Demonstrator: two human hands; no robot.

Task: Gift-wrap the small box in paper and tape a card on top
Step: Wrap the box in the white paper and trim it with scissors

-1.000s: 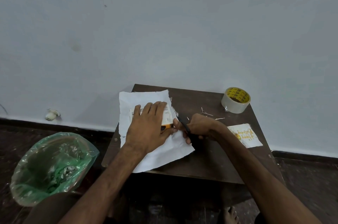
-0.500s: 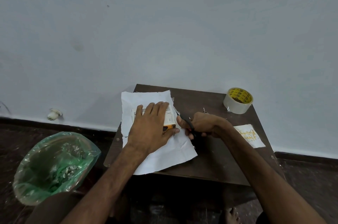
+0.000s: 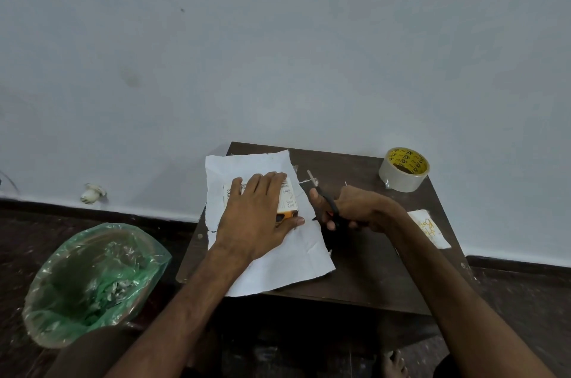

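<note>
My left hand (image 3: 256,217) presses flat, fingers straight, on the box (image 3: 289,201), which sits on the paper (image 3: 278,266) on the table (image 3: 370,278), while my right hand (image 3: 358,207) grips the scissors (image 3: 327,200) just beside the paper.

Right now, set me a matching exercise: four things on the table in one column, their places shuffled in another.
Things
1. small printed cardboard box
2. roll of clear tape with a yellow core
3. white card with yellow lettering
4. black-handled scissors

Places
A. gripped in the right hand
B. far right corner of the dark wooden table
C. under the left hand, on the white sheet of paper
D. flat by the table's right edge

Pairs: 1-C, 2-B, 3-D, 4-A
</note>
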